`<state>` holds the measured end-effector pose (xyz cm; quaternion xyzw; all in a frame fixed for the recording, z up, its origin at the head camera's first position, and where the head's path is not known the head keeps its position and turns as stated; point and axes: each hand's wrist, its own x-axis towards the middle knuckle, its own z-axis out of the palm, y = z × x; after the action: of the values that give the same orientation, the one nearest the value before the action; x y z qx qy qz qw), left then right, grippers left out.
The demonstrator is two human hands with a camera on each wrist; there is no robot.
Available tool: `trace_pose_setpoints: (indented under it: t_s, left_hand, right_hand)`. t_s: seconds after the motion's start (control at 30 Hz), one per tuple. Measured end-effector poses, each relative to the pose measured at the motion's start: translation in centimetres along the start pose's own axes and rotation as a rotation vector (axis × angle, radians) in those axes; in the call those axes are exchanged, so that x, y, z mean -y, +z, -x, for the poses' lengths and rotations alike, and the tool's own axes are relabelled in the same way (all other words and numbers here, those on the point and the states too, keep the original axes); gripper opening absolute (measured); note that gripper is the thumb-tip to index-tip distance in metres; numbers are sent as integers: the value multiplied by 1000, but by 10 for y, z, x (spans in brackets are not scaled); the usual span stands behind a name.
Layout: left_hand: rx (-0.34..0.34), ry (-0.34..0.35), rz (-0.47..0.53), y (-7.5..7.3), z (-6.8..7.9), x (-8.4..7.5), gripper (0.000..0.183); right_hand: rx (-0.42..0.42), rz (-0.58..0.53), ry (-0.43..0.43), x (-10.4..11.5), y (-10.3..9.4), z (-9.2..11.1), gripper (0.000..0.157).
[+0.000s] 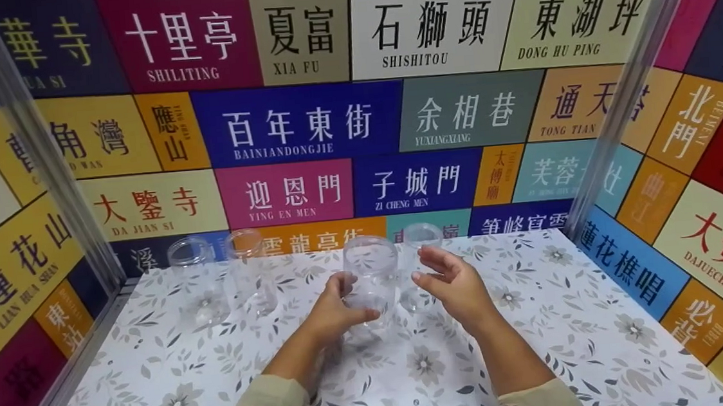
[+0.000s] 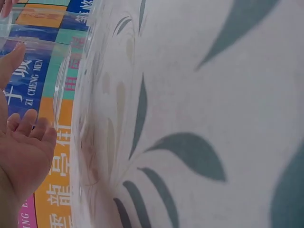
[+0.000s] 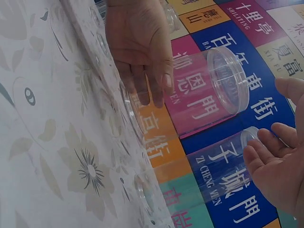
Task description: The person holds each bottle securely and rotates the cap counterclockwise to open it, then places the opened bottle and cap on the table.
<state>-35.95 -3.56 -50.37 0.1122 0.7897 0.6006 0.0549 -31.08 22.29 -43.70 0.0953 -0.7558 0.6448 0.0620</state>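
A clear cylindrical jar (image 1: 371, 263) stands on the patterned table in front of me, its thick transparent cap on top. My left hand (image 1: 339, 308) is at the jar's left side, thumb in front of it and fingers spread apart; contact is hard to judge through the clear plastic. To the right my right hand (image 1: 458, 286) is raised with fingers loosely bent and nothing in it. It is close to a second clear jar (image 1: 425, 231) behind. The right wrist view shows the first jar (image 3: 228, 83) beside the left hand (image 3: 140, 52), with the right hand (image 3: 280, 166) near the rear jar (image 3: 213, 166).
Two more clear jars, one wider (image 1: 197, 293) and one narrower (image 1: 251, 276), stand at the table's back left. A floral cloth covers the table (image 1: 300, 401). Coloured panels with lettering line the back wall (image 1: 303, 120), and metal posts (image 1: 627, 59) rise at the corners.
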Motion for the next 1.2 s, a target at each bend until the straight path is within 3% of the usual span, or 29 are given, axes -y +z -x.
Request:
trace_pose_setpoints:
  t_s: [0.27, 0.67, 0.93, 1.2]
  left_hand:
    - [70, -5, 40, -4, 10, -5, 100]
    - [55, 30, -17, -6, 20, -11, 95]
    - [28, 34, -90, -4, 26, -13, 99]
    - [21, 62, -31, -8, 32, -15, 109]
  right_hand:
    - [93, 4, -21, 6, 13, -4, 72]
    - [142, 28, -36, 11, 32, -11, 88]
    - [90, 126, -38, 15, 44, -11, 97]
    - [52, 122, -50, 19, 47, -11, 92]
